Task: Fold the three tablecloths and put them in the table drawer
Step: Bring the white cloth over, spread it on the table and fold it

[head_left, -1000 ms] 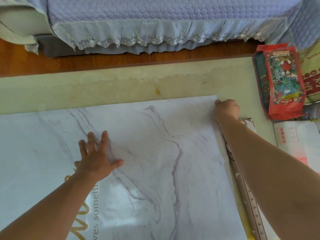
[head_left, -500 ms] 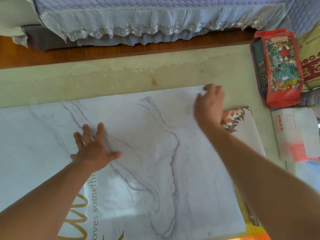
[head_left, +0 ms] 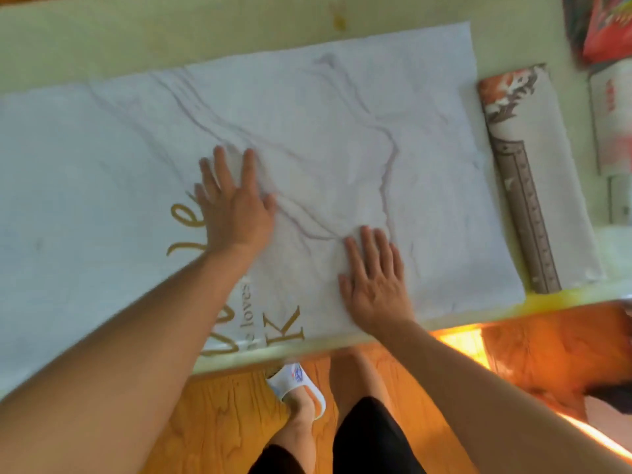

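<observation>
A white marble-patterned tablecloth with gold letters lies spread across the pale green table. My left hand presses flat on its middle, fingers straight and spread. My right hand lies flat on the cloth near the table's front edge. A second cloth, folded, white with a brown ruler-like border and an orange pattern, sits on the table just right of the marble cloth. No drawer shows in the head view.
Red packets and a white packet lie at the table's right end. Below the front edge are the wooden floor, my legs and a white slipper.
My right hand left the cloth's far right corner and came down flat near the front edge. My left hand stayed pressed on the cloth. The camera tilted down toward the floor.
</observation>
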The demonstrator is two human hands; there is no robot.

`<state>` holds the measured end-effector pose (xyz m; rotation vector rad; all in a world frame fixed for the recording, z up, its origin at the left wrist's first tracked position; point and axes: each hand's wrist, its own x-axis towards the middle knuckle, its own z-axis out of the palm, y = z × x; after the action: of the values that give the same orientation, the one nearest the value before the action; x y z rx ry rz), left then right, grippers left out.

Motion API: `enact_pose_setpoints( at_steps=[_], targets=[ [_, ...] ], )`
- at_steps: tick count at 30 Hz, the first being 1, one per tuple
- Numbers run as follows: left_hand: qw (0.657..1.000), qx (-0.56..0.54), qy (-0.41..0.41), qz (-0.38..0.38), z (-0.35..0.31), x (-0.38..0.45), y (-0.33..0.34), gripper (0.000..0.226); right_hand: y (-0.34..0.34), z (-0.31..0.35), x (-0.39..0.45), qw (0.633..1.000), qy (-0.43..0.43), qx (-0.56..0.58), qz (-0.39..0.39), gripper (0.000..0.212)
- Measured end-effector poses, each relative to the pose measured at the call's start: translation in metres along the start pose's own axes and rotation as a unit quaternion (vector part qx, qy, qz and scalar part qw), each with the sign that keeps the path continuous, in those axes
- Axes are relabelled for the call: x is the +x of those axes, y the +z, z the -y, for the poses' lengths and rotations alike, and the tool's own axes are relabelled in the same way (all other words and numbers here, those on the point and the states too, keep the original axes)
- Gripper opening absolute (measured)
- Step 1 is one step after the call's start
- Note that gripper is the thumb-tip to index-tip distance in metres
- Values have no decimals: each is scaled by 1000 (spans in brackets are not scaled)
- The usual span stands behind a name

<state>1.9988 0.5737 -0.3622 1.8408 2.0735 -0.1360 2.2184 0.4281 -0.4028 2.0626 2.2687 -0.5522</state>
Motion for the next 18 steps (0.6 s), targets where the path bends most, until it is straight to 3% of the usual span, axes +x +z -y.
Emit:
enact_pose_setpoints(
  at_steps=[3,6,12,15,18],
  targets=[
    [994,9,100,-38,17,-108,36,70,1,2,-3,999,14,-32,-24,67],
    [993,31,110,5,46,-175,71,64,5,5,-7,997,16,-53,-53,66],
    [990,61,120,-28,62,-180,99,66,16,11,-6,992,18,-68,-100,61],
    [991,50,121,-36,67,-185,102,64,25,62,-13,988,-8,-1,-157,48],
    [989,48,131,-45,72,-183,104,65,39,125,-16,983,-70,64,-154,38]
  ],
)
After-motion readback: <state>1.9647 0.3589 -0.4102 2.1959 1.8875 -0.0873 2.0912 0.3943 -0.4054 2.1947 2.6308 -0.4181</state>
